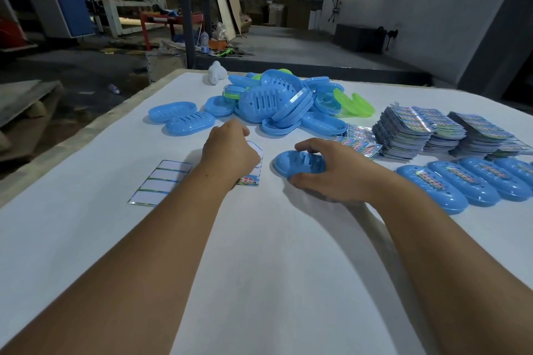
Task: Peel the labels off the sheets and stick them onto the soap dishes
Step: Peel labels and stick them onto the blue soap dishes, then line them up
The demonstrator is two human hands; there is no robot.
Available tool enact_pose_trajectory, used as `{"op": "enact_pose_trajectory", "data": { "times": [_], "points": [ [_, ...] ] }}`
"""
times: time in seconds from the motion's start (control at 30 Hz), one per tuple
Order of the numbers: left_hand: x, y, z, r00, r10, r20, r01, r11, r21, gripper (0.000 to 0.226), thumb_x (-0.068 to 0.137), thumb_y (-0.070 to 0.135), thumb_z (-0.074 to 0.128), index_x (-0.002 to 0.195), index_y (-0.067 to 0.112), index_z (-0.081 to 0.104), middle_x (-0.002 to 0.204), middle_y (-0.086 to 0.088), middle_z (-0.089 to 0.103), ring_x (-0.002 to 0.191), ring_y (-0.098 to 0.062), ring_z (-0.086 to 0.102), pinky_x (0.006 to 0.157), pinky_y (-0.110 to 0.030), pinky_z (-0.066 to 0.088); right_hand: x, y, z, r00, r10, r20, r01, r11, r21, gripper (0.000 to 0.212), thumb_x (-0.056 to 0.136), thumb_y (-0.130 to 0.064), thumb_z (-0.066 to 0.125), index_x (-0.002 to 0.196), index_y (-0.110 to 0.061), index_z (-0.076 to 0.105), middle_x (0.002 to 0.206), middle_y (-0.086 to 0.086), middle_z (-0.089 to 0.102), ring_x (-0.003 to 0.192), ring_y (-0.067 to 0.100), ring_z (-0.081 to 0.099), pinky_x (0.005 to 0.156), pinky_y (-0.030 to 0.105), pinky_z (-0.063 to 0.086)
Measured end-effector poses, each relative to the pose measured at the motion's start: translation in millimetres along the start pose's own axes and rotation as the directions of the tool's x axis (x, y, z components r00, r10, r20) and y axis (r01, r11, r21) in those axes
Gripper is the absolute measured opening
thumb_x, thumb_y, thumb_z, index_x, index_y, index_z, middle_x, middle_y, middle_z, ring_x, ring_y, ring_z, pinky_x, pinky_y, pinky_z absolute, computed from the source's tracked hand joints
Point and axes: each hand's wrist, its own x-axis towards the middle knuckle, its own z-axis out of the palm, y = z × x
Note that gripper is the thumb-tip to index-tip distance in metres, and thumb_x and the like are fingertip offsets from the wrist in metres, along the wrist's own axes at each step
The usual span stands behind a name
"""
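Single head cam on you, wide-angle, aimed forward and down across the table (259, 253). Your forearms enter from the near edge, hands close at mid-frame. The far edge sits in the upper half, workshop floor beyond it.

Two hands (230, 150), four labelled soap dishes (432, 190), one empty backing sheet (160, 183).

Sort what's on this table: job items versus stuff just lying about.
Job: soap dish in right hand; label sheet under left hand; sheet stacks; unlabelled dish pile; labelled dishes.
Lying about: emptied backing sheet; white object.
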Motion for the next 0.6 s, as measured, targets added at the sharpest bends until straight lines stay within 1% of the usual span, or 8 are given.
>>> {"op": "enact_pose_trajectory", "data": {
  "times": [0.07, 0.13, 0.2, 0.23, 0.3, 0.4, 0.5, 0.6],
  "points": [
    [0.9, 0.1, -2.0, 1.0, -0.022, -0.013, 0.021, 0.996, -0.082, 0.056, 0.08, 0.011, 0.076, 0.13, 0.022, 0.054, 0.124, -0.003, 0.059, 0.114, -0.021, 0.057, 0.089, -0.029, 0.048, -0.6, 0.0, -0.2, 1.0, 0.0, -0.022, 0.001, 1.0, 0.029, 0.068, 0.077, -0.061, 0.072, 0.138, -0.043, 0.05, 0.135, -0.012, 0.056, 0.101, 0.013, 0.06, 0.087, 0.031, 0.048],
    [2.1, -0.2, -3.2, 0.999, -0.044, -0.004, 0.043, 0.985, -0.169, 0.052, 0.078, 0.009, 0.075, 0.124, 0.022, 0.056, 0.119, -0.003, 0.062, 0.112, -0.022, 0.06, 0.093, -0.038, 0.053, -1.2, 0.4, -0.5, 0.998, -0.01, -0.07, 0.014, 0.999, 0.044, 0.066, 0.079, -0.058, 0.072, 0.14, -0.04, 0.051, 0.138, -0.012, 0.056, 0.115, 0.012, 0.057, 0.089, 0.027, 0.041],
    [2.6, 1.1, -3.8, 0.997, -0.065, 0.036, 0.073, 0.95, -0.304, 0.045, 0.077, 0.013, 0.077, 0.117, 0.023, 0.059, 0.113, -0.004, 0.066, 0.105, -0.024, 0.065, 0.089, -0.044, 0.057, -1.5, -0.4, -0.7, 0.992, -0.024, -0.121, 0.031, 0.997, 0.064, 0.062, 0.084, -0.054, 0.072, 0.14, -0.035, 0.054, 0.138, -0.012, 0.057, 0.125, 0.01, 0.053, 0.092, 0.025, 0.038],
    [3.2, 2.9, -3.9, 0.997, -0.056, 0.043, 0.068, 0.928, -0.366, 0.039, 0.078, 0.018, 0.078, 0.112, 0.023, 0.061, 0.109, -0.004, 0.068, 0.1, -0.023, 0.068, 0.084, -0.042, 0.059, -1.3, -1.4, -0.5, 0.988, -0.029, -0.149, 0.04, 0.996, 0.077, 0.06, 0.085, -0.053, 0.072, 0.139, -0.033, 0.056, 0.136, -0.012, 0.058, 0.125, 0.009, 0.052, 0.094, 0.024, 0.038],
    [4.2, 8.4, -4.7, 1.0, -0.004, 0.001, 0.004, 0.899, -0.438, 0.026, 0.082, 0.027, 0.078, 0.104, 0.021, 0.065, 0.102, -0.002, 0.072, 0.088, -0.02, 0.071, 0.075, -0.036, 0.06, -0.3, -4.2, -0.1, 0.976, -0.039, -0.216, 0.064, 0.992, 0.11, 0.053, 0.087, -0.05, 0.071, 0.135, -0.031, 0.06, 0.129, -0.013, 0.062, 0.119, 0.005, 0.054, 0.095, 0.023, 0.039],
    [1.9, 17.1, -5.8, 0.999, 0.043, -0.024, -0.049, 0.792, -0.609, 0.021, 0.085, 0.032, 0.077, 0.101, 0.019, 0.072, 0.096, -0.002, 0.075, 0.082, -0.02, 0.074, 0.076, -0.041, 0.062, 1.7, -8.1, -0.1, 0.96, -0.049, -0.275, 0.11, 0.971, 0.213, 0.043, 0.087, -0.048, 0.073, 0.125, -0.031, 0.065, 0.113, -0.019, 0.069, 0.107, -0.003, 0.061, 0.094, 0.024, 0.045],
    [0.1, 20.9, -5.3, 0.997, 0.074, -0.006, -0.057, 0.708, -0.704, 0.017, 0.087, 0.033, 0.075, 0.099, 0.022, 0.073, 0.094, 0.0, 0.077, 0.083, -0.02, 0.075, 0.079, -0.044, 0.062, 3.1, -10.8, -1.7, 0.976, -0.035, -0.214, 0.115, 0.92, 0.375, 0.031, 0.086, -0.043, 0.076, 0.114, -0.034, 0.066, 0.089, -0.02, 0.077, 0.092, -0.001, 0.069, 0.086, 0.031, 0.053],
    [-0.3, 22.3, -4.0, 0.998, 0.062, 0.005, -0.037, 0.66, -0.75, 0.016, 0.088, 0.035, 0.074, 0.098, 0.022, 0.072, 0.088, 0.003, 0.078, 0.077, -0.016, 0.075, 0.064, -0.032, 0.061, 2.7, -12.8, -2.0, 0.984, -0.052, -0.17, 0.126, 0.876, 0.466, 0.017, 0.089, -0.028, 0.077, 0.103, -0.032, 0.069, 0.079, -0.014, 0.078, 0.076, 0.007, 0.073, 0.077, 0.037, 0.056]
  ]
}}
